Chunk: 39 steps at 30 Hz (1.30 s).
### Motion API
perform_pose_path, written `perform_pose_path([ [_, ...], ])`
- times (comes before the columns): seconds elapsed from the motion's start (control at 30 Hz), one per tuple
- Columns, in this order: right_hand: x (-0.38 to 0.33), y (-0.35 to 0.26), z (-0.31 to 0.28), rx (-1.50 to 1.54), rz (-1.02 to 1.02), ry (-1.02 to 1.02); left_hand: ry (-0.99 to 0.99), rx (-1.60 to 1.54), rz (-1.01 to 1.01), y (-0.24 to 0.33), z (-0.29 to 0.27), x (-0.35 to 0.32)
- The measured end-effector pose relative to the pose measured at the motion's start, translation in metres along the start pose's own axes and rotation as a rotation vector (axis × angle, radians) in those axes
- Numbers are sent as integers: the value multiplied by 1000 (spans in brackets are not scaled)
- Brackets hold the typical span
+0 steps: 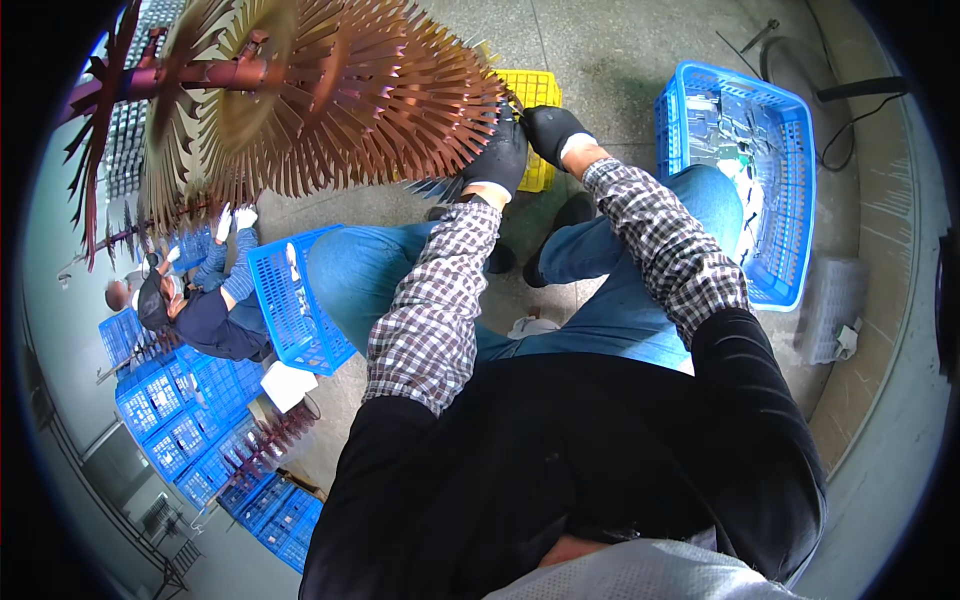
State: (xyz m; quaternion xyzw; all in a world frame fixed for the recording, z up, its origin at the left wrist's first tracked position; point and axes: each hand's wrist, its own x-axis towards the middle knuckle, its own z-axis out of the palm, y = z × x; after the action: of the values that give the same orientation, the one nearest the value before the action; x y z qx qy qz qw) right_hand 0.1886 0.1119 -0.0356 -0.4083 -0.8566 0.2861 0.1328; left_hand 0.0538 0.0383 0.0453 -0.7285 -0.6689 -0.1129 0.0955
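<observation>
A big copper-brown rack with several discs of radiating prongs on a central rod hangs in front of me. My left hand, in a black glove, grips the prongs at the rack's right edge. My right hand, also gloved in black, is closed right beside it at the same edge; what it pinches is hidden. Both forearms wear checked sleeves. A yellow crate sits on the floor just behind the hands.
A blue crate with small clear parts stands at my right knee. Another blue crate stands at my left. A seated person in white gloves works at the left, by stacked blue crates. Cables lie on the floor at top right.
</observation>
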Motion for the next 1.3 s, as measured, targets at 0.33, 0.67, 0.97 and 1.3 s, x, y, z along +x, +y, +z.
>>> perform_pose_path([
  [0.33, -29, -34, -81, 111, 38, -7, -79, -258, 6, -18, 26, -38],
  [0.67, -280, 149, -224, -155, 732, 455, -72, -199, 230, 8, -26, -77],
  [0.97, -384, 204, -121, -319, 1145, 170, -93, -293, 254, 25, -44, -84],
  [1.3, -279, 235, -156, -349, 913, 347, -138, -277, 213, 3, -62, -93],
])
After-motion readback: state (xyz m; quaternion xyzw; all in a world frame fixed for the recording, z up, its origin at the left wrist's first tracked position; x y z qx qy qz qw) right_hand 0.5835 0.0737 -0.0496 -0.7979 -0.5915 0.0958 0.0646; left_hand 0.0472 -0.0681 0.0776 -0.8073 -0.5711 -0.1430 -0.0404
